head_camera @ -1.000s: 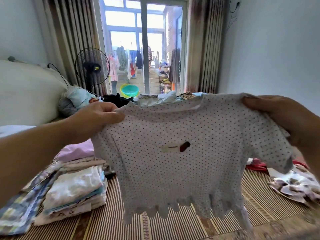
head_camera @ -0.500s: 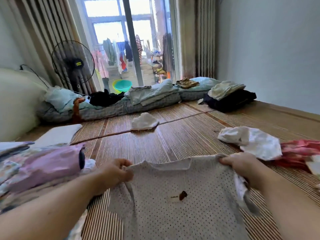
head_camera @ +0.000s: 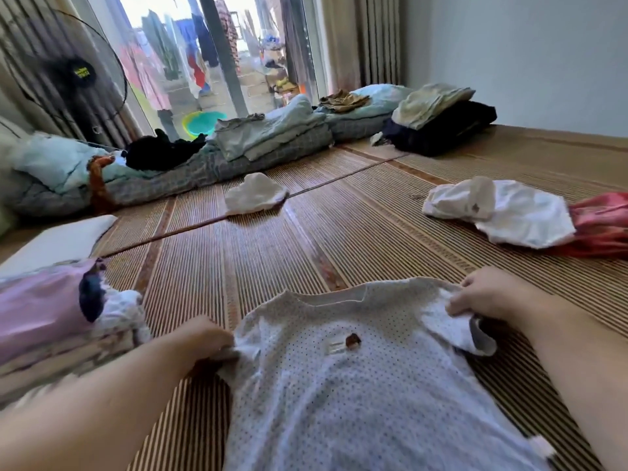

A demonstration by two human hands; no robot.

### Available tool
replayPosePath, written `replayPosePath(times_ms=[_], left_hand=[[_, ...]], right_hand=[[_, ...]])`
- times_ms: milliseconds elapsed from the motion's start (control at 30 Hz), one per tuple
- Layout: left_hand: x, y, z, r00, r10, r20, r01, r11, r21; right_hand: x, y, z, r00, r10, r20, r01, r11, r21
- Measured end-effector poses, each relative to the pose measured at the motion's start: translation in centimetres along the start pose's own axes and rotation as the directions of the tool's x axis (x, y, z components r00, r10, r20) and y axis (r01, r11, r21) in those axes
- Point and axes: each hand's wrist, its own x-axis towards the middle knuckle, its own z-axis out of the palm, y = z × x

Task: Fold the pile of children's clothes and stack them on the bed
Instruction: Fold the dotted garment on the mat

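The dotted shirt (head_camera: 339, 379), held up in the air by its shoulders a second ago, has been brought down and now lies front up on the striped mat of the bed (head_camera: 306, 239), filling the lower centre of the frame with its neckline pointing away from the person. Laying it flat gives a firm surface to fold against.

The right hand (head_camera: 486, 297), at right of centre, has its fingers curled round the shirt's shoulder, pinching the cloth where the sleeve has flopped back on itself; this looks like the grip for pulling the shoulder square or turning the sleeve inward. The left hand (head_camera: 207, 338), at lower left of centre, sits at the other sleeve with fingers bent onto the bunched edge. It seems to be pinching that cloth, though blur and the arm's angle hide the fingertips. Holding both sides at once keeps the shirt taut and even.

Just beside the left forearm, at the left edge, stands the folded stack (head_camera: 51, 321) with a lilac piece on top, near enough to take this shirt once it is folded. Unfolded white garments (head_camera: 509, 212) and a red garment (head_camera: 605, 226) lie at the right edge, and a small white piece (head_camera: 255, 197) lies farther off in the middle, so much folding is left.
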Motion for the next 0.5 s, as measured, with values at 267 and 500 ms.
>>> replayPosePath(times_ms=[267, 500], left_hand=[[-5.9, 2.0, -1.1, 0.964, 0.248, -0.097, -0.245, 0.969, 0.042], [-10.1, 7.6, 2.0, 0.852, 0.358, 0.382, -0.268, 0.925, -0.269]], right_hand=[[-3.0, -1.8, -0.7, 0.995, -0.093, 0.023, 0.077, 0.915, 0.397], [-4.9, -5.6, 1.5, 0.925, -0.299, 0.233, 0.168, 0.874, 0.456]])
